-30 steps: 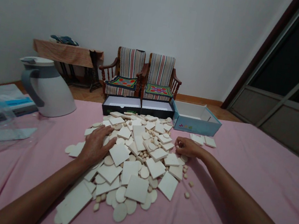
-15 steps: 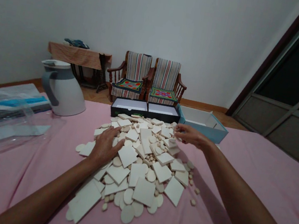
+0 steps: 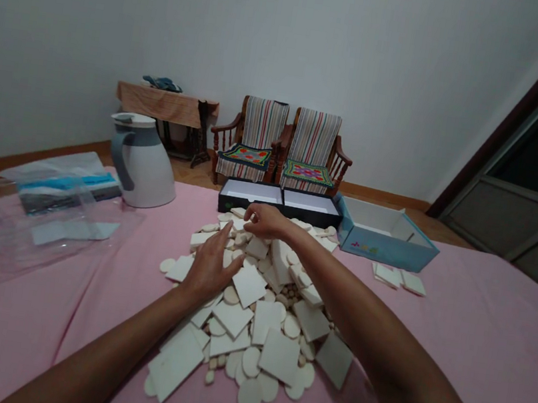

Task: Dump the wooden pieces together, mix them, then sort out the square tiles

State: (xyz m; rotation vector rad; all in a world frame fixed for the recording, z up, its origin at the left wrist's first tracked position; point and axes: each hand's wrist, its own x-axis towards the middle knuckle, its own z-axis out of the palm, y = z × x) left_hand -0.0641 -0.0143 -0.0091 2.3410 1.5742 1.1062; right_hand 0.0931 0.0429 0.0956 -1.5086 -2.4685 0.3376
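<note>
A wide heap of pale squares, discs and small cubes [image 3: 279,356] covers the middle of the pink cloth. My left hand [image 3: 212,264] rests on the heap's left side, its fingers and thumb apart, with nothing seen in it. Over the far part of the heap, my right hand [image 3: 266,221] has its fingers bent down towards the pieces; whether it holds one is hidden. Its forearm passes above the right side of the heap.
Behind the heap stand a black two-part box [image 3: 275,210] and a light blue open box [image 3: 384,240]. Square pieces [image 3: 412,283] lie before the blue box. At left are a white jug [image 3: 149,170] and clear plastic packaging [image 3: 7,226].
My right hand has moved left from the heap's far right edge to its far middle, near my left hand. The whole view has shifted, showing square pieces by the blue box.
</note>
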